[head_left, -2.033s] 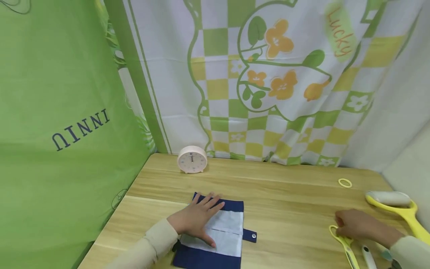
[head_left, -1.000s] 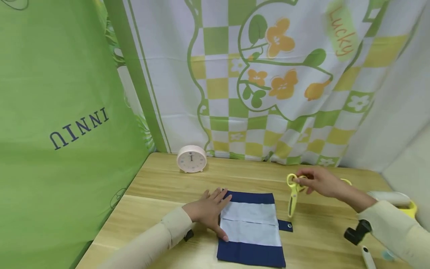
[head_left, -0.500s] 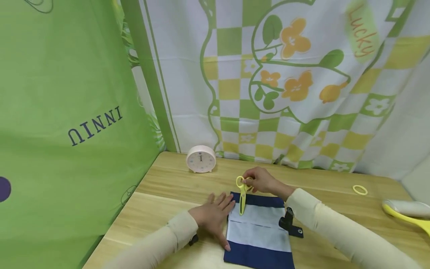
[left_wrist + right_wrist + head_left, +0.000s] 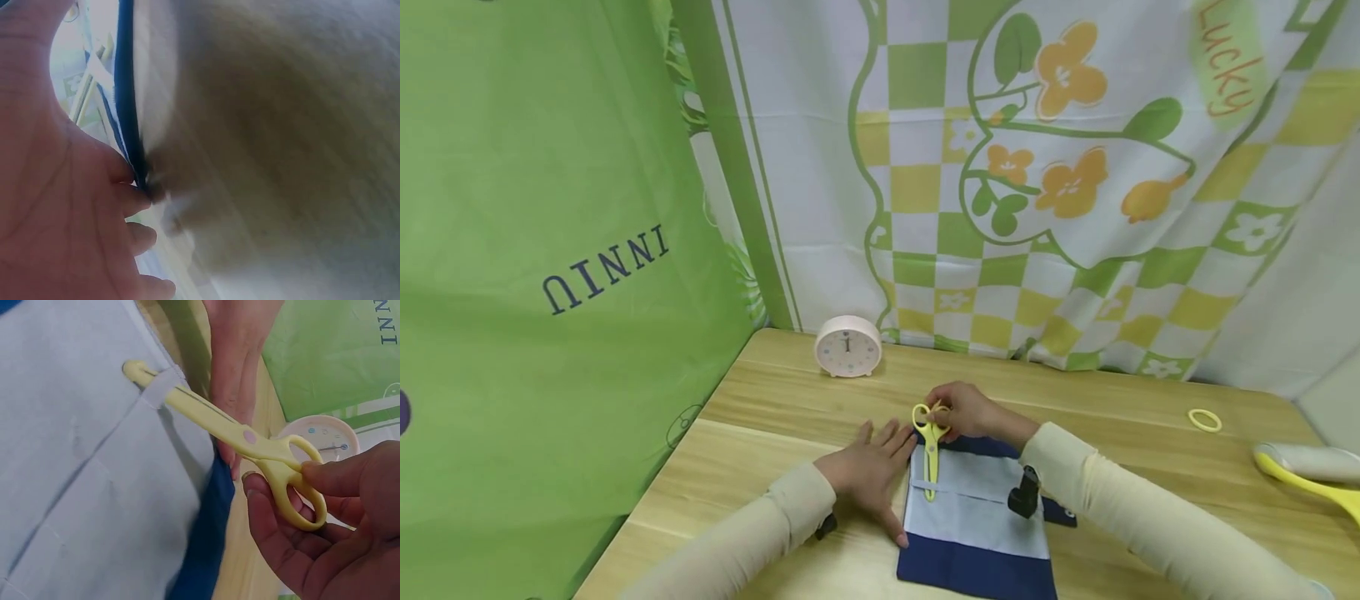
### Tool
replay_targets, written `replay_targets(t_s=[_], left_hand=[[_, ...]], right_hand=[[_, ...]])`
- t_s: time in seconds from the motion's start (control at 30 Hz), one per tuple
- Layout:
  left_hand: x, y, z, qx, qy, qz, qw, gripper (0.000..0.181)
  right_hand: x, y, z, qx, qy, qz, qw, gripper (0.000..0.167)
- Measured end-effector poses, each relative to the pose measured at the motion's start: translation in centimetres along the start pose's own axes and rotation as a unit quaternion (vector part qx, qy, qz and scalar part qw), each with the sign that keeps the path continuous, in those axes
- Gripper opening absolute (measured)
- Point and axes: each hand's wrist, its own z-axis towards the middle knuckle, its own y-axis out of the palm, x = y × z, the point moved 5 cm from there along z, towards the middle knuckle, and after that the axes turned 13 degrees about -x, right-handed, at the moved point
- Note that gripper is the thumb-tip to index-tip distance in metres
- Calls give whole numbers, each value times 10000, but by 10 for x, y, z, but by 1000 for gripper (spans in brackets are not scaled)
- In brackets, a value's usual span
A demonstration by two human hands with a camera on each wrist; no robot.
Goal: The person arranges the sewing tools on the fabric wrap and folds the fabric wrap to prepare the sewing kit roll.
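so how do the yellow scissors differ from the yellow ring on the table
The scissors are held in the right hand, tip through a pale band on the cloth; the ring lies on the table, untouched. The scissors are long, with two handle loops; the ring is one plain loop. The scissors are plainly bigger than the ring. Both are yellow.

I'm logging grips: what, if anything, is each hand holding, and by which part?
The right hand pinches the yellow scissors by the looped handles. The left hand holds nothing; it lies spread, touching the edge of the cloth.
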Motion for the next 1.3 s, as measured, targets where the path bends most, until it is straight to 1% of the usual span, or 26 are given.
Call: replay_targets(t_s=[0.03,0.17,0.3,0.43,0.5,0.6,0.67,0.77,0.9,1.07,1.3], left_hand=[[0,1,0,-1,-14,-5,10000,144],[-1,2,0,18,-30,-50,10000,146],[0,3,0,100,119,-95,9998,144],[-2,6,0,137,231,-205,9994,143],[-3,8,0,133,284,-294,9991,143],[-4,9,1,102,388,-427,9983,143],[-5,9,2,61,446,-524,9976,141],[-7,6,4,-3,514,-653,9965,137],[-9,3,6,-53,607,-812,9948,134],[-9,4,7,-111,616,-804,9948,135],[-9,5,6,-167,561,-828,9948,135]], right_hand=[[1,1,0,-37,8,-5,10000,8],[5,5,-1,-146,274,-65,9995,9],[9,8,-3,-112,531,-222,9983,10],[7,12,-5,-75,581,-414,9974,8],[6,17,-5,-156,648,-472,9967,6],[7,23,-6,-307,712,-611,9951,11],[7,26,-8,-358,733,-596,9949,13],[6,25,-10,-260,672,-782,9943,15],[6,24,-13,20,720,-984,9925,17],[9,25,-13,258,964,-857,9913,17],[11,28,-14,346,1249,-696,9891,17]])
